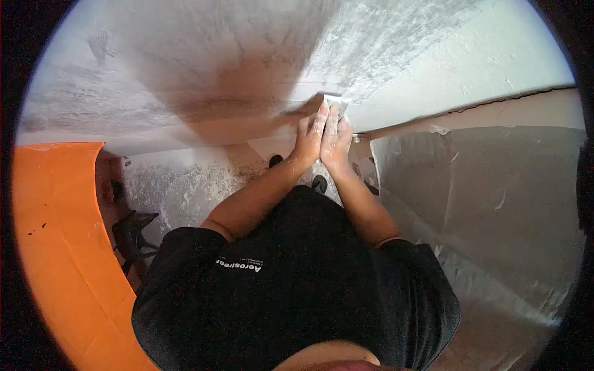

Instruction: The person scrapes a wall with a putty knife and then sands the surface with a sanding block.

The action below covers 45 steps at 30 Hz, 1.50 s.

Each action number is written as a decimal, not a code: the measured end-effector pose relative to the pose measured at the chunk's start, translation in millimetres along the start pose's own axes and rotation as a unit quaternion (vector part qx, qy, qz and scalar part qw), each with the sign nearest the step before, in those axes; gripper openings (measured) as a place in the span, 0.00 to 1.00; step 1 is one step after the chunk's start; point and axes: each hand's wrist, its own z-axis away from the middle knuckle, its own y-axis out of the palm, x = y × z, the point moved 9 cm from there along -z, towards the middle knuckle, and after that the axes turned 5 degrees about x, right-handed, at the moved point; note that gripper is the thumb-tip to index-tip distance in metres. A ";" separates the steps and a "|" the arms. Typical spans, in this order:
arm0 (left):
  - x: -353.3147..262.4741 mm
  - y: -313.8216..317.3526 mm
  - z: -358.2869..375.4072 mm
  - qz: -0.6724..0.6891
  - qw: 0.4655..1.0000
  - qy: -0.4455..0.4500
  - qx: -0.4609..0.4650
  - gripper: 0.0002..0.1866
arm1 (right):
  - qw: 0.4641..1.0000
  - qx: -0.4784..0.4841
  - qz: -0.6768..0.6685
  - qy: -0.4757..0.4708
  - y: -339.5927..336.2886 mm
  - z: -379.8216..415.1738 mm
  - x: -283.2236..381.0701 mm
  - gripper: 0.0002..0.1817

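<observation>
Both hands meet side by side at the wall, which is streaked with white and grey. My left hand and my right hand have white dust on them. Their fingers press together on a small pale block or folded sheet held against the lower part of the wall. Only its edges show beyond the fingertips, so its exact kind cannot be made out. A dark shadow falls on the wall to the left of the hands.
An orange sheet hangs at the left, with a dark stand beside it. A grey sheet covers the right side. Below, the floor is spattered white. A long crack runs along the right.
</observation>
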 end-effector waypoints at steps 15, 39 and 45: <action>-13.1 -4.2 -20.1 -0.014 1.000 0.009 0.003 0.21 | 0.999 0.027 -0.003 -0.016 7.3 -18.8 13.2 0.17; -3.6 -3.6 -10.5 -0.029 0.998 -0.048 0.018 0.24 | 1.000 0.004 -0.018 0.017 5.4 -10.3 7.5 0.17; -9.7 -2.9 -17.1 -0.006 1.000 -0.014 -0.001 0.23 | 0.999 0.024 0.005 0.037 2.8 -17.7 2.9 0.18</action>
